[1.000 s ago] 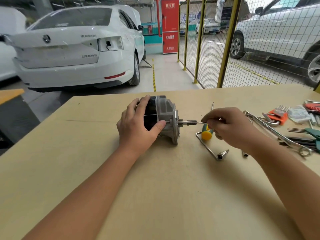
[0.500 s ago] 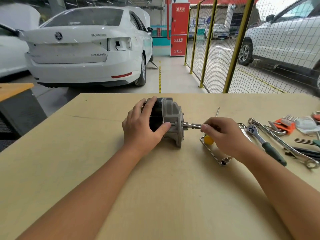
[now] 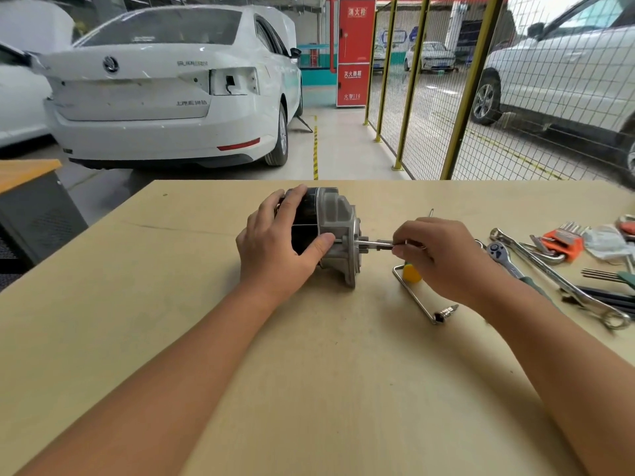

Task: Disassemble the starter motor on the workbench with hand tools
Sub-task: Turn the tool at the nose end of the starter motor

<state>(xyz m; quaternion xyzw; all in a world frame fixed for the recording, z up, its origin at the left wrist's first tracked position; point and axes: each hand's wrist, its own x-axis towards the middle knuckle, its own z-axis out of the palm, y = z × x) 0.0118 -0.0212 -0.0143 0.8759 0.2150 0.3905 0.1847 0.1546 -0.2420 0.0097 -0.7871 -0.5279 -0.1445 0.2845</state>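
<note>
You have one starter motor (image 3: 330, 231), two hands on it, one ratchet (image 3: 505, 255), one long wrench (image 3: 563, 283), one hex-key set (image 3: 563, 240).

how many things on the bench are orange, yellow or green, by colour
orange: 1, the hex key holder
yellow: 1, the screwdriver handle end
green: 2, the ratchet grip and a holder at the right edge
total: 4
</note>
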